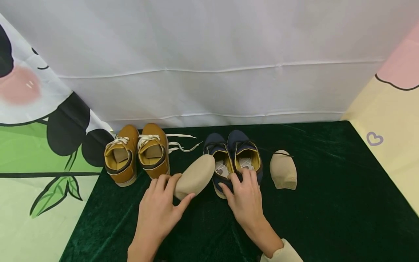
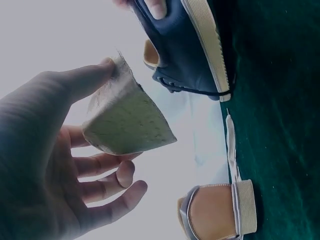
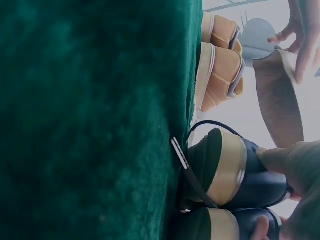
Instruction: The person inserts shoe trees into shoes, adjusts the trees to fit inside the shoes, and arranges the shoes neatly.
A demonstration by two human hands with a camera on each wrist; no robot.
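Observation:
My left hand holds a beige toe-shaped shoe insert by its wide end, thumb on one side and fingers on the other. In the left wrist view the insert shows its flat, angular end. My right hand pinches the heel of the left navy shoe, thumb on the back of the heel. Other fingers of that hand reach over the heel of the right navy shoe. Both navy shoes have yellow lining and dark laces. A second beige insert lies right of them, a dark lace across its top.
A pair of tan shoes with white laces stands to the left on the dark green cloth. Behind them hangs a white fabric backdrop. Printed cloth panels flank both sides.

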